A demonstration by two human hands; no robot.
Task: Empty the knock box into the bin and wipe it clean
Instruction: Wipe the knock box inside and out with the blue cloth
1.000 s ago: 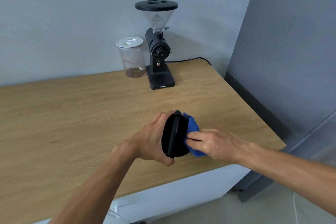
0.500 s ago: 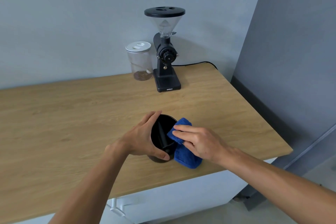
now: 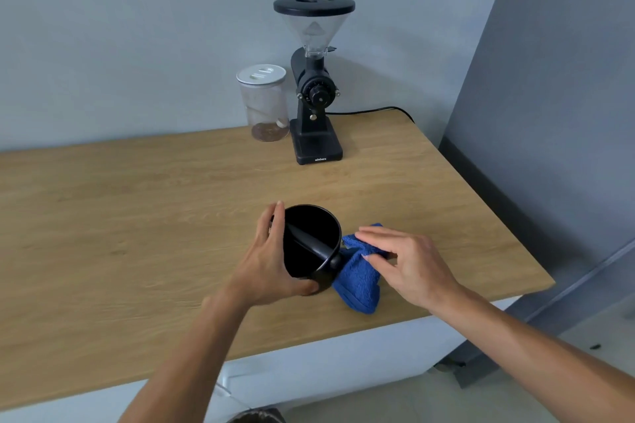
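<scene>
Black knock box [image 3: 311, 244] upright on table [image 3: 137, 216] | left hand [image 3: 271, 264] grip steadies its wall | right hand [image 3: 409, 264] loose-fingered on blue cloth [image 3: 359, 280] beside box, holding nothing.

The wooden counter [image 3: 137, 216] carried a coffee grinder [image 3: 314, 93] and lidded jar [image 3: 264, 103] at twelve o'clock, and a knock box [image 3: 311, 240] touching a blue cloth [image 3: 359, 280] at five.

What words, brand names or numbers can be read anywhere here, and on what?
Small white brand print on the base of the black coffee grinder: too blurred to read.
Pale markings around its round black dial: too small to read.
Clear plastic jar with a white lid, black knock box, blue cloth: no text.
</scene>
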